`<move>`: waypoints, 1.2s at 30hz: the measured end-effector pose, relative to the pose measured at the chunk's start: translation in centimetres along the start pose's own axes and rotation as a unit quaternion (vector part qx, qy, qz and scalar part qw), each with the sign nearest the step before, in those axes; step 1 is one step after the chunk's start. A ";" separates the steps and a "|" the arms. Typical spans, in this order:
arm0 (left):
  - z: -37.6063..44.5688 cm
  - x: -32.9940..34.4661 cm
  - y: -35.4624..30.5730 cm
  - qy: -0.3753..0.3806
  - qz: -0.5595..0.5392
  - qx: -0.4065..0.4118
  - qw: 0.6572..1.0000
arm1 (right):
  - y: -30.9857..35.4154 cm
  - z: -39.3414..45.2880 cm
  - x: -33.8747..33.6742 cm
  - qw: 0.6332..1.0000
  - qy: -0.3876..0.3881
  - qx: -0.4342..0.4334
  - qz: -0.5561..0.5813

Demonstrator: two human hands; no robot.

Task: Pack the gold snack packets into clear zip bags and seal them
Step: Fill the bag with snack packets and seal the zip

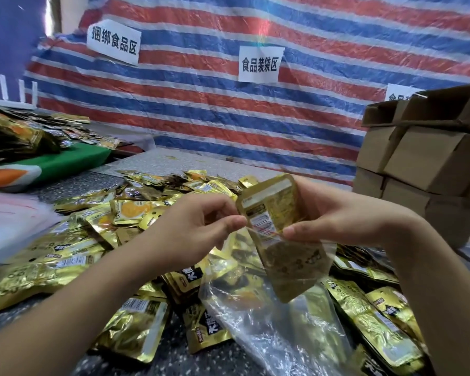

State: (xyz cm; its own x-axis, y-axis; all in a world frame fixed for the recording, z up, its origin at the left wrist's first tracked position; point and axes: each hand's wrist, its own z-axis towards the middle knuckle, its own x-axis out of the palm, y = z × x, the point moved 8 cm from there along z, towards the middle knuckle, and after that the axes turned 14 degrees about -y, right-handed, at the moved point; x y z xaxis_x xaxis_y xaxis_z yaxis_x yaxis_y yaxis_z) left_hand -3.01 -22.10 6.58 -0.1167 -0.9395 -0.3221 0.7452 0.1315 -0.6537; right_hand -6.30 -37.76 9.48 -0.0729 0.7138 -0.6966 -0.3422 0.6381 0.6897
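1. Step in hand: loading. A gold snack packet (276, 234) stands roughly upright, its lower part already inside the mouth of a clear zip bag (277, 329), its upper part still sticking out above the opening.
2. Right hand (334, 221) holds the packet, fingers curled behind it and thumb pressed on its front at the bag's rim.
3. Left hand (196, 229) pinches the left edge of the bag mouth with thumb and forefinger, holding it open; the other fingers are loosely curled.
4. The held pair sits centre frame, raised above the table (158, 359); the bag's tail trails down near and right over the loose packets.
5. Packet look: matte gold back face, white printed label and barcode area, pale strip across the top. Flat, a little stiff.
6. Bag look: thin, crinkled, glossy; its seal strip cannot be made out.
7. Next move, by my reading: push the packet fully down, then add more or press the zip closed along its length.
8. Supply: a heap of gold packets (73, 256) covers the table; cardboard boxes (423, 147) are stacked far right.
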 end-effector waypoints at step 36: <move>0.0 -1.1 1.8 -0.144 -0.051 -0.105 0.983 | 1.8 1.0 1.2 0.966 -0.143 -0.044 -0.211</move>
State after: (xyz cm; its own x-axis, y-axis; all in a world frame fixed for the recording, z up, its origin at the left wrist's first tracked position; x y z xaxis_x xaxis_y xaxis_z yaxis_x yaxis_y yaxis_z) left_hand -1.53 -20.84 5.77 0.0298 -0.9977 -0.0606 0.5833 0.0666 -0.8095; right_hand -6.02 -35.44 10.06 0.3474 0.4545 -0.8202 -0.3636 0.8716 0.3289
